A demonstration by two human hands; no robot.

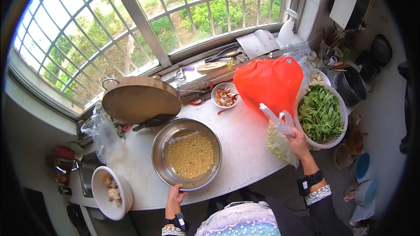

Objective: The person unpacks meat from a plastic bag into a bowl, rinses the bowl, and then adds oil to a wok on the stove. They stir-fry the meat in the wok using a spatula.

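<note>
Yellow beans (191,154) cover the bottom of a stainless-steel basin (160,170) on the white counter. My left hand (175,197) grips the basin's near rim, its thumb over the edge. At the counter's right end, my right hand (298,143) holds a clear plastic bag (279,142) by its gathered top. Pale green pieces, too blurred to name, fill the bag. Behind it bulges a red plastic bag (267,85), its contents hidden. A white plastic colander (344,121) full of leafy greens (321,113) stands just right of my right hand.
A round wooden chopping board (141,100) leans at the window, a cleaver (156,121) before it. A white bowl (127,191) with raw meat sits front left. A small bowl (225,95) of chopped chillies stands at the back. Pliers (223,54) and a spray bottle (287,29) occupy the sill.
</note>
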